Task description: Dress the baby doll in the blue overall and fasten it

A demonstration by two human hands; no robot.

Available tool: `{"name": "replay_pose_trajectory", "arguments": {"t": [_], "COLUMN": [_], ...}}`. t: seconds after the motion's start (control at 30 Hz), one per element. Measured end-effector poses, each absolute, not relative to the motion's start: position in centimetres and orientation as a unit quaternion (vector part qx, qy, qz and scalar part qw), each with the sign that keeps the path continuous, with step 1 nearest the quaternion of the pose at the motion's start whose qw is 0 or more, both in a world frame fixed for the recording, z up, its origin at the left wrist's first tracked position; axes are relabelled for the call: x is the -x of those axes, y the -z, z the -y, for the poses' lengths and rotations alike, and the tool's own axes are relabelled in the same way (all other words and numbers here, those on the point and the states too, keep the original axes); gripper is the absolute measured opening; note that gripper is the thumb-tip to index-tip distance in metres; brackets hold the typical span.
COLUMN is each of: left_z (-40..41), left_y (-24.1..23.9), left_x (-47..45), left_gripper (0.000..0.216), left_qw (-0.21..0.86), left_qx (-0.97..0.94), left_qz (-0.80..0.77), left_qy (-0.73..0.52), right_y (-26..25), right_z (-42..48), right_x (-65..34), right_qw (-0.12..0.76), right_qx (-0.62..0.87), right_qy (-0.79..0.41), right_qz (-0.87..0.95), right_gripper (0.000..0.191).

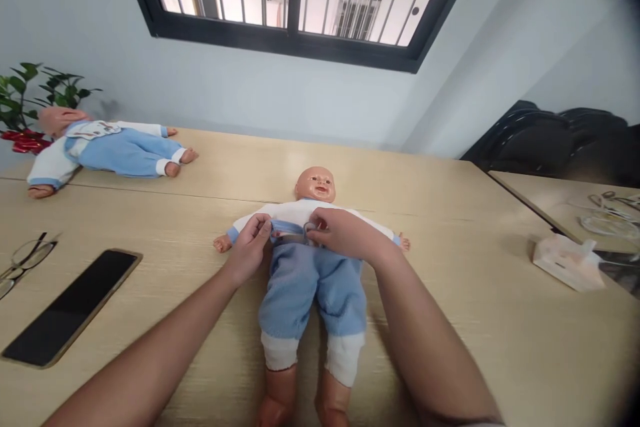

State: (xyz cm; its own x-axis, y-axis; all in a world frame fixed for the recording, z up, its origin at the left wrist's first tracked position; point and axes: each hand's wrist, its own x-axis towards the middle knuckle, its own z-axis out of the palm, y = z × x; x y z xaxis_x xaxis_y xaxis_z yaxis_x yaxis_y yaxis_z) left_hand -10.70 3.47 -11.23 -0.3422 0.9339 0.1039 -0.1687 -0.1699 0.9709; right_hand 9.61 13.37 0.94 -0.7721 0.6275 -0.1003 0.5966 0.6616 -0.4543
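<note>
A baby doll [316, 184] lies on its back on the wooden table [450, 320], head away from me, in a white top and blue trousers [313, 293]. My left hand [250, 247] pinches the trouser waistband at the doll's right side. My right hand [340, 232] is closed on the waistband at the middle of the belly, fingers curled over the fabric. Both forearms reach in from the bottom edge.
A second dressed doll [107, 147] lies at the far left by a green plant [30, 97]. A black phone [73, 303] and glasses [27, 257] lie at the left. A tissue pack [567, 260] sits at the right, with black chairs [560, 140] behind.
</note>
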Motion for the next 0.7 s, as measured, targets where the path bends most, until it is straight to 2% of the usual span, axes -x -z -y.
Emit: {"name": "replay_pose_trajectory", "arguments": {"t": [0.17, 0.27, 0.37, 0.53, 0.7], "left_z": [-3.7, -3.7, -3.4, -3.1, -2.4], "left_y": [11.7, 11.8, 11.4, 10.7, 10.4], "left_x": [11.3, 12.2, 12.9, 12.6, 11.2], "left_gripper": [0.038, 0.036, 0.037, 0.022, 0.008], "left_qw": [0.458, 0.459, 0.431, 0.325, 0.106], "left_qx": [-0.376, -0.403, -0.477, -0.502, -0.493], "left_qz": [-0.459, -0.487, -0.519, -0.596, -0.655], "left_qy": [-0.662, -0.624, -0.564, -0.536, -0.563], "right_y": [-0.2, 0.2, 0.2, -0.7, -2.3], "right_z": [-14.7, -15.4, -15.5, -14.6, -12.8], "right_x": [-9.5, -9.9, -10.3, -10.6, -10.8], "right_qw": [0.054, 0.086, 0.094, 0.063, 0.028], "right_qx": [0.272, 0.240, 0.245, 0.229, 0.226], "right_qy": [-0.379, -0.467, -0.500, -0.505, -0.424], "right_qz": [0.883, 0.847, 0.825, 0.830, 0.876], "right_gripper": [0.013, 0.020, 0.024, 0.021, 0.022]}}
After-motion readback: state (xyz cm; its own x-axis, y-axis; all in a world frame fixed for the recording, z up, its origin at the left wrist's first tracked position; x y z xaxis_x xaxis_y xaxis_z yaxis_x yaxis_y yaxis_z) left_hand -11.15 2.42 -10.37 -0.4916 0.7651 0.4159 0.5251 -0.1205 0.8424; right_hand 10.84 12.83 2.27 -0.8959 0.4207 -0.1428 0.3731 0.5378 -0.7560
